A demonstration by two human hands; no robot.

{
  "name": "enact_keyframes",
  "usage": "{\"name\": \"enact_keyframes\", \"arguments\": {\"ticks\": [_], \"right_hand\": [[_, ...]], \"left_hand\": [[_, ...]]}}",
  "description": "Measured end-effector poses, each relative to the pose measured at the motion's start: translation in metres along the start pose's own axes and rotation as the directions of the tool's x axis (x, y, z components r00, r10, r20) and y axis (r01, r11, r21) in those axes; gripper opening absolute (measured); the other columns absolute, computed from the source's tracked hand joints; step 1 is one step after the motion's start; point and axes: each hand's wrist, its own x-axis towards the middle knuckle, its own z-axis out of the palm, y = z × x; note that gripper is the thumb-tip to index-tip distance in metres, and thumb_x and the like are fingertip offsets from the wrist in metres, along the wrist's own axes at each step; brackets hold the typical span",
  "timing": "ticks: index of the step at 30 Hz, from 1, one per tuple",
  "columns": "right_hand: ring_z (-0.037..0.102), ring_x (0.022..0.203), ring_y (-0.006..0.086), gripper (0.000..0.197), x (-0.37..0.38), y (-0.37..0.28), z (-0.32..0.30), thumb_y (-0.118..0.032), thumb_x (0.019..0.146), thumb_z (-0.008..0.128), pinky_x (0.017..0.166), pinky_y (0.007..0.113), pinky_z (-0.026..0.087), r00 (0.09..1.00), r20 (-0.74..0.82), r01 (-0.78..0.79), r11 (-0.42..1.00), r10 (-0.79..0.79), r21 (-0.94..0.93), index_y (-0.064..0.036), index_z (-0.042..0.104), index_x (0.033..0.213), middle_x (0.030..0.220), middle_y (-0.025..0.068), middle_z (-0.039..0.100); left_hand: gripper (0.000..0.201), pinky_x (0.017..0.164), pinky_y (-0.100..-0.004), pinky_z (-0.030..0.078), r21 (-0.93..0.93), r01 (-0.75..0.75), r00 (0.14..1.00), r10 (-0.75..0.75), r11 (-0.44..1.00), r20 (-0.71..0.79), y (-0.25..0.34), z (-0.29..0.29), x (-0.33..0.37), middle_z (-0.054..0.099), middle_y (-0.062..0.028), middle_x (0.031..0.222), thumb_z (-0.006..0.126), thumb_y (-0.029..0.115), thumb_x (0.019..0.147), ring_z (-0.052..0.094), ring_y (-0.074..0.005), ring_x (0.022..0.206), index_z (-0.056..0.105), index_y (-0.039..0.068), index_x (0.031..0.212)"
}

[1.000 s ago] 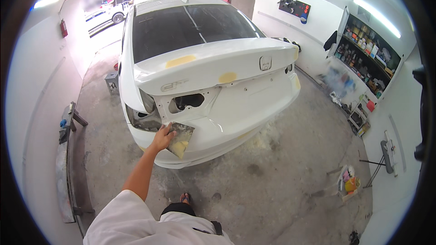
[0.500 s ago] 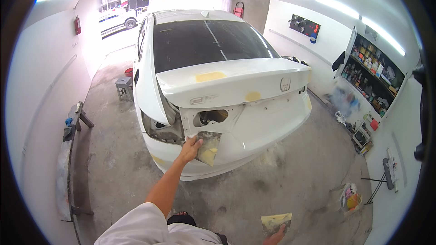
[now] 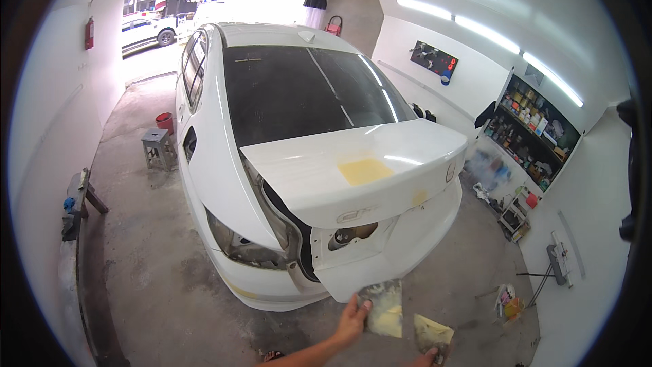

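Note:
A white sedan (image 3: 299, 163) stands with its rear toward me, tail lights removed. Its trunk lid carries a yellow filler patch (image 3: 365, 171) and a smaller one (image 3: 420, 197) near the edge. My left hand (image 3: 353, 319) holds a grey flat board (image 3: 384, 307) smeared with pale yellow filler, just below the car's rear bumper (image 3: 353, 278). My right hand (image 3: 428, 358), barely in view at the bottom edge, grips a yellowish spreader (image 3: 432, 333) next to the board.
A small stool (image 3: 157, 144) and a red bucket (image 3: 164, 121) stand left of the car. A bench (image 3: 76, 204) runs along the left wall. Shelves of cans (image 3: 533, 129), a stand (image 3: 555, 265) and floor clutter (image 3: 506, 302) lie to the right.
My left hand with the board has come off the bumper and dropped lower. My right hand with the spreader has risen beside it. The view has swung toward the car's left rear corner.

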Motion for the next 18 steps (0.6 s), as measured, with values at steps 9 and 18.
{"name": "enact_keyframes", "arguments": {"ticks": [9, 18], "right_hand": [[0.062, 0.123, 0.0392, 0.062, 0.072, -0.113, -0.03, 0.0, 0.069, 0.066, 0.101, 0.05, 0.052, 0.682, 0.674, 0.59, 0.759, -0.284, -0.276, -0.021, 0.07, 0.127, 0.141, 0.0236, 0.057], [0.067, 0.104, 0.0188, 0.039, 0.081, -0.055, -0.129, -0.014, 0.099, 0.067, 0.093, 0.032, 0.053, 0.862, -0.164, -0.456, 0.875, 0.479, 0.161, 0.0017, 0.058, 0.134, 0.125, 0.011, 0.066]], "left_hand": [[0.04, 0.1, -0.0395, 0.054, -0.41, 0.372, 0.927, -0.308, 0.833, 0.216, 0.023, 0.078, -0.037, 0.06, -0.008, 0.133, 0.052, 0.017, 0.109, 0.061, -0.0208, 0.118, 0.041, 0.009, 0.147], [0.029, 0.053, -0.0305, 0.05, 0.282, 0.722, 0.404, -0.716, 0.632, 0.569, 0.041, 0.082, -0.037, 0.068, -0.004, 0.101, 0.054, 0.029, 0.109, 0.063, -0.0135, 0.07, 0.055, 0.011, 0.132]]}}
